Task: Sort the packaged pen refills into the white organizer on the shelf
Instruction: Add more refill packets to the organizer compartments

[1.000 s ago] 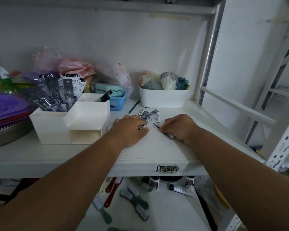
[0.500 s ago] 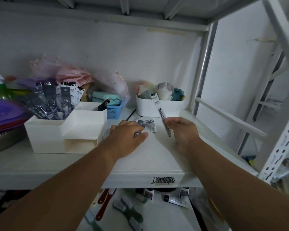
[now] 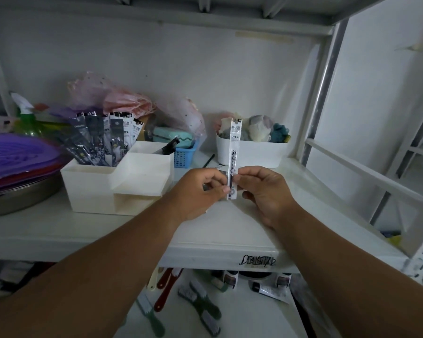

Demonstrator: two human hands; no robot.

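While both hands, left (image 3: 200, 189) and right (image 3: 261, 189), pinch the slim white-and-black packaged refill (image 3: 233, 159) upright above the shelf (image 3: 59, 230), right of the white plastic organizer (image 3: 122, 181), its slick sleeve could slip.

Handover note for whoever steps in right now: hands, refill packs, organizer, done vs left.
Right hand: pinches one long white packaged pen refill, held upright above the white shelf.
Left hand: fingers curled at the same pack's lower end; its exact grip is unclear.
White plastic organizer: left of the hands; a bunch of dark packaged refills stands in its rear left compartment.
Done: that bunch is sorted.
Left: place the held pack. More packs may lie behind the hands, mostly hidden.
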